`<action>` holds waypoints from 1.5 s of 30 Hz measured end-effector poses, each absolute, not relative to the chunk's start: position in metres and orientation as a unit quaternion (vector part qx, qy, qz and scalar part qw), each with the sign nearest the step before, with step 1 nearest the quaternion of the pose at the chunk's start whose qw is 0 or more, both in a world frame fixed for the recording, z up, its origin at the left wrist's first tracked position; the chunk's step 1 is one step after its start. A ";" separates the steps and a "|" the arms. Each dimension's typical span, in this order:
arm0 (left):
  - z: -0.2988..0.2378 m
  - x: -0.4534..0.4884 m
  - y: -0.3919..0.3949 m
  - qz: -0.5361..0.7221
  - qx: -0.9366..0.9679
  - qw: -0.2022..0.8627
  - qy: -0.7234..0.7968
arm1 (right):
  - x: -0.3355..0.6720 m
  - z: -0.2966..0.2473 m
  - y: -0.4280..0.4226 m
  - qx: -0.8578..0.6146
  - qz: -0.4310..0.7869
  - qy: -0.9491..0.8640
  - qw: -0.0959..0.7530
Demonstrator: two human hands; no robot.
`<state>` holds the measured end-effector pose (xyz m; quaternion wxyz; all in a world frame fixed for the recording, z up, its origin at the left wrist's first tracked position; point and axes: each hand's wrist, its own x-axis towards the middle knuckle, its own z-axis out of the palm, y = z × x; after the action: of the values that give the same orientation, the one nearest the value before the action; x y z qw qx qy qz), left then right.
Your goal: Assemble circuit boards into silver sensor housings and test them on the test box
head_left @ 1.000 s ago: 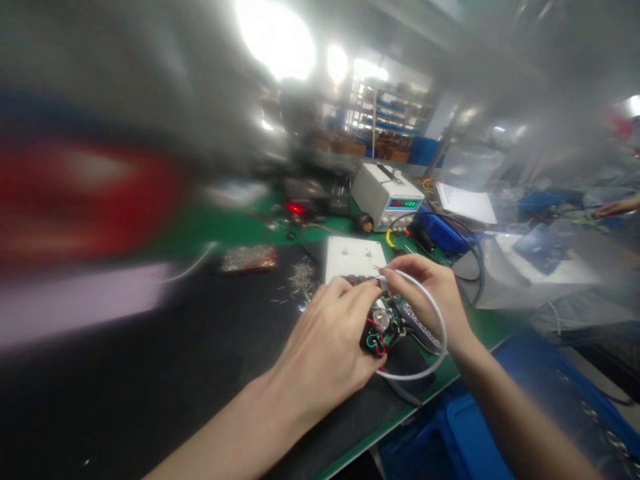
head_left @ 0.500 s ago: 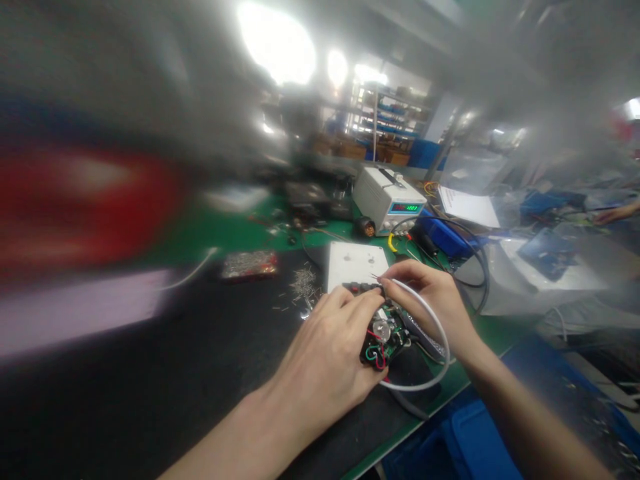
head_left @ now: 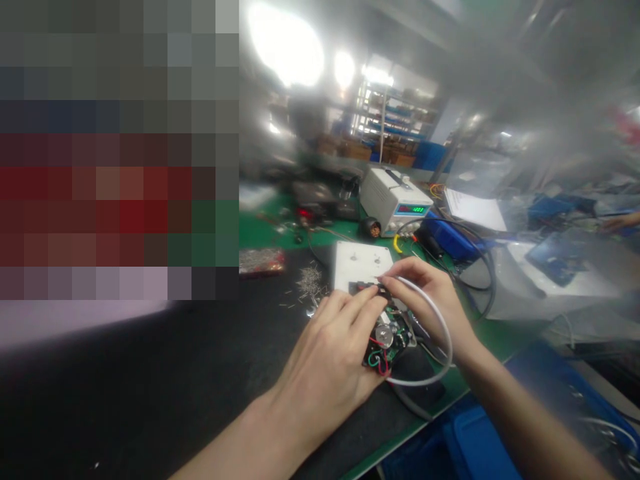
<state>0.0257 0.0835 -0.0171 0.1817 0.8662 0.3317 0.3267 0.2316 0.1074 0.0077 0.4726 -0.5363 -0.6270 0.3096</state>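
Observation:
My left hand [head_left: 327,350] is closed around a green circuit board assembly [head_left: 396,327] with a round silver part and red and green wires. Its fingers lie over the far edge, by a black terminal block [head_left: 361,287]. My right hand [head_left: 437,303] pinches a white cable [head_left: 449,337] near its end, at the board's far edge. The cable loops to the right and back under the board. My fingers partly hide its tip, so I cannot tell whether it sits in the terminal. Just beyond the hands is a white plate [head_left: 350,267] with two small marks.
A power supply [head_left: 395,200] with a lit display stands behind. Small metal pins [head_left: 310,280] lie scattered on the black mat [head_left: 225,373], near a bag of parts [head_left: 263,261]. Blue bins [head_left: 480,433] stand below the table edge. At far right shows another person's hand [head_left: 620,222].
The view has shifted slightly, so the background sits further right. The cable tip is now closer to the terminal block, with both hands keeping their grip. A red light shows on the back equipment.

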 end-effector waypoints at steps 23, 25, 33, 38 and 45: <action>-0.019 0.021 0.083 0.346 0.857 0.211 0.319 | 0.236 0.015 0.122 -0.474 0.346 -0.701 0.406; -0.019 0.022 0.083 0.346 0.858 0.206 0.319 | 0.239 0.014 0.124 -0.470 0.330 -0.720 0.390; -0.022 0.022 0.085 0.348 0.859 0.200 0.317 | 0.247 0.020 0.129 -0.459 0.274 -0.782 0.321; -0.022 0.022 0.084 0.348 0.858 0.203 0.317 | 0.247 0.025 0.130 -0.457 0.289 -0.782 0.312; -0.021 0.022 0.084 0.345 0.858 0.205 0.319 | 0.246 0.021 0.131 -0.450 0.315 -0.769 0.327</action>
<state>0.0216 0.0836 -0.0213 0.2051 0.8584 0.3189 0.3455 0.2458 0.1312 0.0206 0.3269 -0.4496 -0.7694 0.3146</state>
